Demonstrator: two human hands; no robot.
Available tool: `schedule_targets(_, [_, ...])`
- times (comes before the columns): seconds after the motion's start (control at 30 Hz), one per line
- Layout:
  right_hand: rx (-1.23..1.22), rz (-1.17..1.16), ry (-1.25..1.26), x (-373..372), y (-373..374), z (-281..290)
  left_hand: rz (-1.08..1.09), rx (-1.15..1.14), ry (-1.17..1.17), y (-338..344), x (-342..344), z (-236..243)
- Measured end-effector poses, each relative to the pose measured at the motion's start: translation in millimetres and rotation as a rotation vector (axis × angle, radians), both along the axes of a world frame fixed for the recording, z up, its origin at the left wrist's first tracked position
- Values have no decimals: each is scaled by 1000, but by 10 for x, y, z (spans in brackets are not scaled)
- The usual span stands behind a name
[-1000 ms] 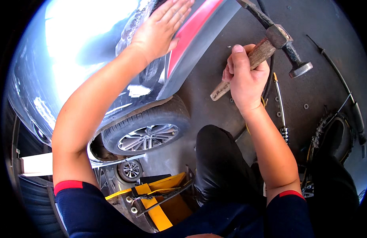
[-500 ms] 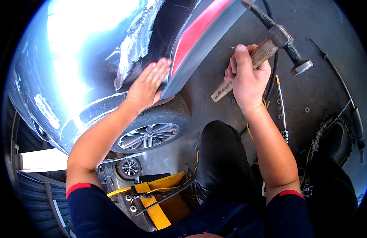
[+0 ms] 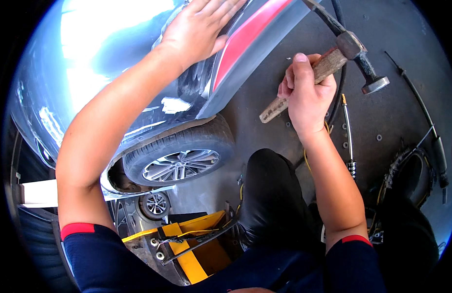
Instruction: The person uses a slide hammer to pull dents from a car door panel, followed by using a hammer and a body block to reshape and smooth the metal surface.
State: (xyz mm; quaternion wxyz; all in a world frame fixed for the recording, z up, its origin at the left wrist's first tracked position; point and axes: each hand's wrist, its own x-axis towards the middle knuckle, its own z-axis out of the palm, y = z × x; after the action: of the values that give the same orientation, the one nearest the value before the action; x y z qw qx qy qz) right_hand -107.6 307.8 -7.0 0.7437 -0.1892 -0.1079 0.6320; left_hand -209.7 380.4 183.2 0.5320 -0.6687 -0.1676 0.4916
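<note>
My left hand [image 3: 199, 34] lies flat with fingers outstretched on a dark, glossy car body panel [image 3: 118, 68], beside the red strip [image 3: 252, 34] of a light. Scraped, whitish patches show on the panel below and beside the hand. My right hand [image 3: 309, 100] is closed around the worn wooden handle of a body hammer [image 3: 352, 45], held above the floor to the right of the car. The hammer's head has a round flat face on one side and a long, narrow arm on the other, which runs out near the top edge.
A car wheel [image 3: 179, 163] sits under the panel, near my left forearm. My bent knee [image 3: 272, 180] is between my arms. Below left stands a yellow metal frame [image 3: 189, 259] with cables. A black hose [image 3: 339, 78], a metal rod [image 3: 349, 129] and several washers lie on the floor.
My left hand has slid up the panel, away from the wheel arch, uncovering a white patch above the wheel. My right hand and the hammer are nearly unmoved.
</note>
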Motion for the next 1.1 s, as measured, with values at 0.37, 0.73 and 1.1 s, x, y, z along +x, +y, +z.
schedule_targets(0.37, [-6,93,-17,-149,-134,155,413,-97,-83,-1123,-1213,-77])
schedule_targets(0.73, [-19,210,24,-377,-322,74,92,-37,-247,-192,-321,63])
schedule_targets(1.1, [43,203,22,-419,-323,32,370,57,-511,-1181,-1182,14])
